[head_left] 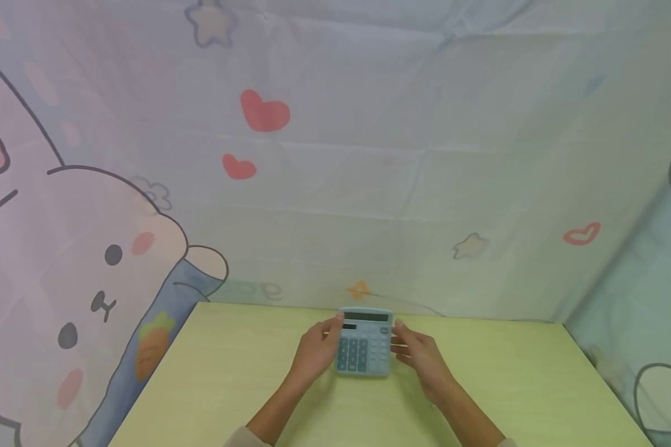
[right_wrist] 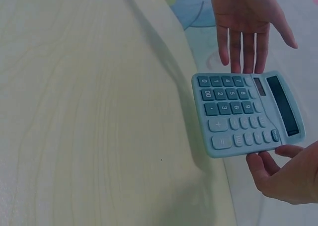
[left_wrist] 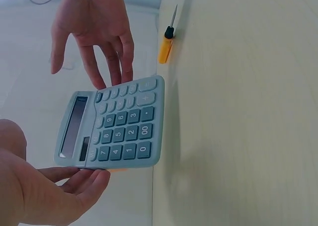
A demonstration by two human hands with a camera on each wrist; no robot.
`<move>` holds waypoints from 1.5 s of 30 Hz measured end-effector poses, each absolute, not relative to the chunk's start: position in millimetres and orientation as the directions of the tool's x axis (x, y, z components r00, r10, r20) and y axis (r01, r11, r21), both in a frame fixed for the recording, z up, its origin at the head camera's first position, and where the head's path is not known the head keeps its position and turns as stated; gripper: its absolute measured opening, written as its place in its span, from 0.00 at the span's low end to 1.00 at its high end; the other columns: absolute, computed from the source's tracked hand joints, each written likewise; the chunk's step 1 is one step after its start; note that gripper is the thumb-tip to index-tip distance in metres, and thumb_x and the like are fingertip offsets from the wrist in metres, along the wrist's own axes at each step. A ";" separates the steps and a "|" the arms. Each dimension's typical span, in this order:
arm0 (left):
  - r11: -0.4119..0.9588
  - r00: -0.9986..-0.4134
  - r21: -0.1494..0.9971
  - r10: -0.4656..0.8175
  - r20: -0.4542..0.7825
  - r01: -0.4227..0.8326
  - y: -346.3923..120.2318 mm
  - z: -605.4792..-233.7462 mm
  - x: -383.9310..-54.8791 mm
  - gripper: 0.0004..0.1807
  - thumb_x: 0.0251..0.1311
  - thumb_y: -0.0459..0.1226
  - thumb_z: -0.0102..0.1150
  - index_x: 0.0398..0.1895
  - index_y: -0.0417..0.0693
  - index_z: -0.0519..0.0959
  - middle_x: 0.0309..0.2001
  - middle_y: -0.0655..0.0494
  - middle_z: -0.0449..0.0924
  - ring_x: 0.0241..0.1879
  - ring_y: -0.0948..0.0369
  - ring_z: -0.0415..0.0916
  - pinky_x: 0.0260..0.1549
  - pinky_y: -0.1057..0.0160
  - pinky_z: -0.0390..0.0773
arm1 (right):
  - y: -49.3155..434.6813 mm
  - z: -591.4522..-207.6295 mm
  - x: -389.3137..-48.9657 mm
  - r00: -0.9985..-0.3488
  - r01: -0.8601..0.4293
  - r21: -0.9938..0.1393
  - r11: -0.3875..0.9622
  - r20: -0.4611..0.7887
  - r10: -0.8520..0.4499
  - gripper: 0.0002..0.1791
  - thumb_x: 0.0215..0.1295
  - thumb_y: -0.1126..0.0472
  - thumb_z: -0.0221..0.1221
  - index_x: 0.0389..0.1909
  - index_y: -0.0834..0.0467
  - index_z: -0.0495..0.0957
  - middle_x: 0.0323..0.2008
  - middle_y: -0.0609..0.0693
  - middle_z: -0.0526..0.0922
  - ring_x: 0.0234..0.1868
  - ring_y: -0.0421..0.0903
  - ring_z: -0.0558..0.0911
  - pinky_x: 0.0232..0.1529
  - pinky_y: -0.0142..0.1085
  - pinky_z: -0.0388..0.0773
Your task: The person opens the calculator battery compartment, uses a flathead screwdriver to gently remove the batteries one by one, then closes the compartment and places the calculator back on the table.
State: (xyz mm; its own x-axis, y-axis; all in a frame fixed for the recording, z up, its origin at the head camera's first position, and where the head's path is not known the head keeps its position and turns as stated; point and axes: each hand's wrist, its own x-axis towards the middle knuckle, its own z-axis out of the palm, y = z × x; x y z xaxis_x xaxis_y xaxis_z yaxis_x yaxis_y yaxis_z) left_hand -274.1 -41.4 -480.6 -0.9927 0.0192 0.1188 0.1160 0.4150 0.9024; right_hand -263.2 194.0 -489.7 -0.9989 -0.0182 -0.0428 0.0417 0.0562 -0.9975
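Note:
A pale blue calculator [head_left: 377, 347] is held up above the table between my two hands, its keys and dark display facing me. My left hand [head_left: 315, 351] is at its left edge; in the right wrist view the left hand [right_wrist: 243, 17] reaches straight fingers behind the edge, thumb spread away. At the opposite edge is my right hand [head_left: 422, 357]. In the left wrist view the right hand [left_wrist: 94, 22] has extended fingers whose tips go behind the calculator [left_wrist: 124, 119], thumb apart from it. The fingertips behind it are hidden.
The light wooden table [head_left: 246, 372] meets a hanging cloth [head_left: 369, 186] printed with hearts, stars and a rabbit at its back edge. Near that edge in the left wrist view lies a screwdriver [left_wrist: 167, 44] with an orange-yellow handle and a thin pointed shaft.

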 end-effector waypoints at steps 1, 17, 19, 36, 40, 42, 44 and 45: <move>0.414 -0.993 0.903 0.022 0.117 0.116 -41.6 -479.9 -273.1 0.37 0.79 0.65 0.42 0.67 0.48 0.82 0.66 0.45 0.80 0.60 0.45 0.81 0.58 0.39 0.79 | 194.4 -490.0 -263.4 -0.999 0.036 -0.998 0.054 -0.038 -0.023 0.43 0.80 0.35 0.53 0.67 0.74 0.75 0.60 0.69 0.81 0.63 0.65 0.80 0.69 0.58 0.74; 0.398 -0.989 0.906 0.070 0.131 0.148 -42.2 -474.7 -268.1 0.38 0.79 0.65 0.41 0.71 0.46 0.79 0.67 0.46 0.81 0.63 0.42 0.80 0.61 0.36 0.77 | 195.9 -491.7 -262.3 -0.999 0.035 -0.999 0.025 -0.035 0.024 0.41 0.81 0.37 0.52 0.65 0.75 0.75 0.59 0.70 0.82 0.62 0.65 0.82 0.66 0.57 0.77; 0.395 -0.989 0.907 0.068 0.128 0.144 -42.7 -474.8 -268.1 0.38 0.79 0.65 0.41 0.71 0.47 0.79 0.65 0.46 0.82 0.63 0.42 0.80 0.61 0.36 0.77 | 195.5 -491.9 -262.2 -0.999 0.036 -0.999 0.023 -0.035 0.030 0.41 0.81 0.37 0.52 0.65 0.75 0.76 0.58 0.70 0.82 0.62 0.66 0.82 0.66 0.57 0.77; 0.373 -0.987 0.915 0.101 0.129 0.157 -40.7 -471.4 -264.3 0.39 0.81 0.63 0.41 0.70 0.39 0.78 0.66 0.41 0.80 0.65 0.39 0.78 0.63 0.35 0.75 | 193.8 -492.1 -260.6 -0.998 0.039 -0.999 0.027 -0.037 0.055 0.41 0.79 0.36 0.55 0.64 0.73 0.77 0.60 0.69 0.83 0.63 0.66 0.82 0.69 0.60 0.72; 0.356 -0.988 0.923 0.106 0.114 0.144 -39.8 -470.3 -262.7 0.40 0.81 0.63 0.41 0.71 0.38 0.77 0.69 0.40 0.77 0.67 0.37 0.75 0.65 0.34 0.73 | 193.7 -492.9 -260.8 -0.998 0.029 -0.999 0.025 -0.027 0.064 0.40 0.79 0.37 0.56 0.64 0.73 0.77 0.60 0.68 0.83 0.64 0.67 0.82 0.70 0.61 0.70; 0.342 -0.989 0.930 0.097 0.109 0.136 -38.8 -470.3 -262.4 0.40 0.80 0.64 0.41 0.71 0.39 0.77 0.72 0.39 0.74 0.68 0.37 0.74 0.66 0.34 0.72 | 193.3 -493.2 -260.9 -0.997 0.015 -0.999 0.029 -0.013 0.070 0.39 0.79 0.37 0.56 0.64 0.73 0.77 0.60 0.68 0.83 0.64 0.67 0.81 0.70 0.62 0.70; 0.330 -0.991 0.936 0.079 0.106 0.126 -37.5 -470.3 -262.4 0.39 0.80 0.64 0.42 0.71 0.40 0.77 0.73 0.38 0.71 0.69 0.36 0.72 0.66 0.33 0.72 | 192.8 -493.1 -261.2 -0.997 0.013 -1.000 0.024 -0.011 0.079 0.38 0.80 0.38 0.56 0.64 0.72 0.78 0.60 0.68 0.83 0.64 0.66 0.81 0.71 0.62 0.70; 0.324 -0.992 0.938 0.073 0.104 0.123 -36.9 -469.8 -262.2 0.39 0.80 0.64 0.42 0.71 0.40 0.77 0.74 0.38 0.70 0.70 0.36 0.72 0.66 0.34 0.72 | 192.5 -493.1 -261.4 -0.996 0.011 -1.000 0.021 -0.009 0.084 0.38 0.80 0.38 0.56 0.64 0.72 0.78 0.60 0.68 0.83 0.64 0.66 0.81 0.71 0.62 0.70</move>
State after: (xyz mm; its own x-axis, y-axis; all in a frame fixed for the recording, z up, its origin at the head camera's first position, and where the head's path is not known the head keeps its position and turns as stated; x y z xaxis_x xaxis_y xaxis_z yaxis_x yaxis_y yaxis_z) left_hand -262.2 -36.9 -469.8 -0.9918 0.0733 0.1043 0.1226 0.3237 0.9382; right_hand -261.4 192.5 -493.1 -0.9964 0.0837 -0.0090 0.0108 0.0208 -0.9997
